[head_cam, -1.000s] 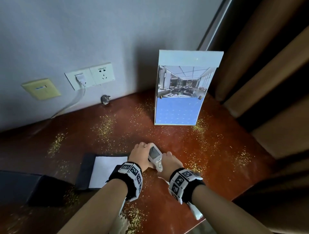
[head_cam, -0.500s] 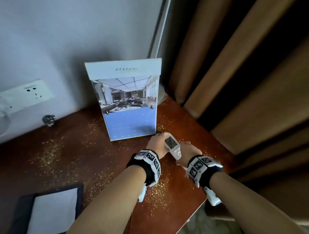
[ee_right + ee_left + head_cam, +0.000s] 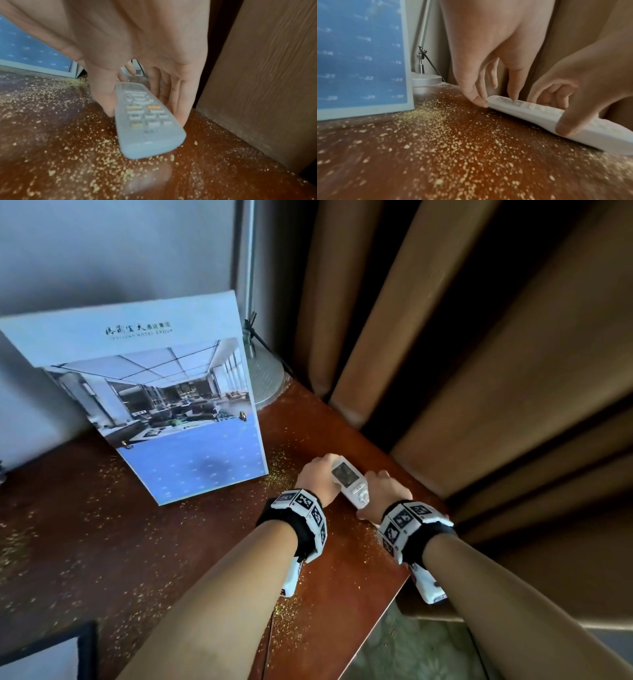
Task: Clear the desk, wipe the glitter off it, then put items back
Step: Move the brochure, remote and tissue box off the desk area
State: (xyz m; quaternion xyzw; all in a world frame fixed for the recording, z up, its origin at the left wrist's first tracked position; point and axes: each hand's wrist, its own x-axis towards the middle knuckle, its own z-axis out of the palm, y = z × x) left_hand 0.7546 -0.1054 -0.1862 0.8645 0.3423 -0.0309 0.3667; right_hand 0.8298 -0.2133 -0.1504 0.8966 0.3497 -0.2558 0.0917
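Note:
A white remote control (image 3: 349,481) is held low over the reddish-brown desk (image 3: 144,542), near the right edge, just right of the standing calendar. My left hand (image 3: 320,474) pinches its far end between the thumb and fingers (image 3: 477,100). My right hand (image 3: 383,494) grips its button end, with the thumb (image 3: 102,97) on one side and the fingers (image 3: 178,102) on the other. In the right wrist view the remote control (image 3: 145,121) tilts, and its near end is slightly off the wood. Gold glitter (image 3: 447,146) lies scattered over the desk.
A blue wall-style calendar (image 3: 164,412) stands against the wall, with glitter piled at its foot. A silver lamp base (image 3: 265,374) sits in the corner behind it. Brown curtains (image 3: 479,371) hang close along the desk's right edge. A dark-framed white pad (image 3: 44,655) lies at the lower left.
Both hands have carried the remote control to the right, from in front of the calendar to the desk's right edge by the curtain. The view has swung right with them.

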